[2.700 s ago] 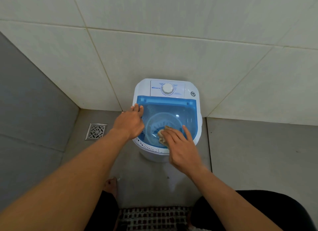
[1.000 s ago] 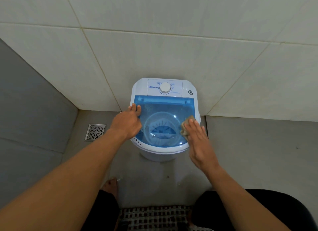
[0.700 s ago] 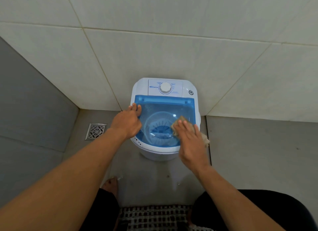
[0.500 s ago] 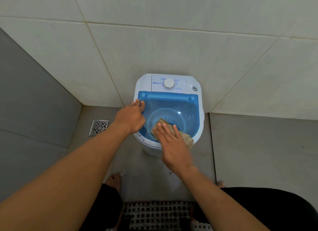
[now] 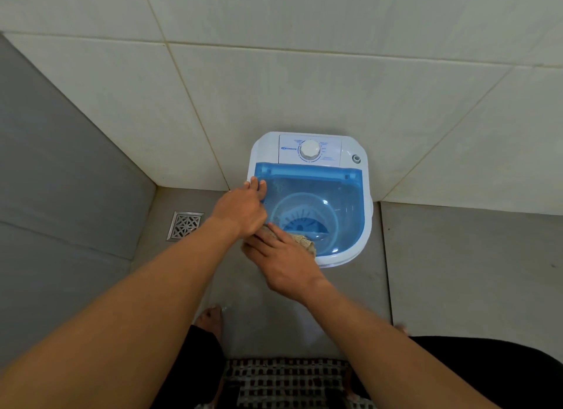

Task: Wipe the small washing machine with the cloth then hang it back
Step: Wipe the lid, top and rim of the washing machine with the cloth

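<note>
A small white washing machine (image 5: 350, 153) with a see-through blue lid (image 5: 341, 201) stands on the floor against the tiled wall. My left hand (image 5: 240, 209) rests on the lid's left edge, fingers lying over the rim. My right hand (image 5: 280, 256) presses a beige cloth (image 5: 303, 241) flat against the lid's front-left part, fingers straight and pointing left. Most of the cloth is hidden under that hand; only its right end shows.
A square metal floor drain (image 5: 185, 225) lies left of the machine. Grey tiles make up the floor, pale tiles the wall behind. My bare foot (image 5: 210, 317) and a patterned mat (image 5: 289, 381) are at the bottom, with dark clothing at lower right.
My right hand has slid the cloth across the lid from the right side to the front-left, close under my left hand. The left hand has stayed on the lid's left edge.
</note>
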A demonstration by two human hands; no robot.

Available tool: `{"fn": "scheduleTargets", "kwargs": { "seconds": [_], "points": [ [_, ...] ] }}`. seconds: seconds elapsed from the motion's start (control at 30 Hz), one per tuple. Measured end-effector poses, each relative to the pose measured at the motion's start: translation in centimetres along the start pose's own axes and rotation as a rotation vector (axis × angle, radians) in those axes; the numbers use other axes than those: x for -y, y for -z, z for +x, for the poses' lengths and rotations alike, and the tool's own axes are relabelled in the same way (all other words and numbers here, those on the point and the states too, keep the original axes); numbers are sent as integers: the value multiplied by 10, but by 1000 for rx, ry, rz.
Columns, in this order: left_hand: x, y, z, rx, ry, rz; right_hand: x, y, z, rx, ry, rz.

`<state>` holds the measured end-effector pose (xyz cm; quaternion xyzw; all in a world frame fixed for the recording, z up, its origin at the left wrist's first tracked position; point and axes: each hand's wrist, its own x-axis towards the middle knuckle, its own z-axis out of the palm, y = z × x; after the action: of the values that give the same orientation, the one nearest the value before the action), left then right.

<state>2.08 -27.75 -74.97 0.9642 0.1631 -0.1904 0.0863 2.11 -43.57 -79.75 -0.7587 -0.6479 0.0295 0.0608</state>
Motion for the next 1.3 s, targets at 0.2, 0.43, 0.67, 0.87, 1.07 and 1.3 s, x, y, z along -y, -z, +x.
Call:
{"fn": "scheduleTargets", "kwargs": {
  "seconds": [0.2, 0.43, 0.67, 0.87, 1.07, 1.3],
  "points": [
    [0, -1, -2, -15, -9, -18, -14, -6, -26, 1, 125, -108],
    [0, -1, -3, -1, -6, -35, -44, -6, -77, -48, 248, -266],
    [0, 1, -2, 8, -1, -42, -74, -2, -132, -41, 133, -269],
    [-1, -2, -2, -1, 7, -36, -64, 1, -135, -32, 33, -251],
    [-2, 0, -2, -4, 15, -35, -22, -10, -107, -105, -164, -132],
    [-2, 0, -1, -1, 14, -36, 12, -2, -68, -112, -355, 364]
  ]
}}
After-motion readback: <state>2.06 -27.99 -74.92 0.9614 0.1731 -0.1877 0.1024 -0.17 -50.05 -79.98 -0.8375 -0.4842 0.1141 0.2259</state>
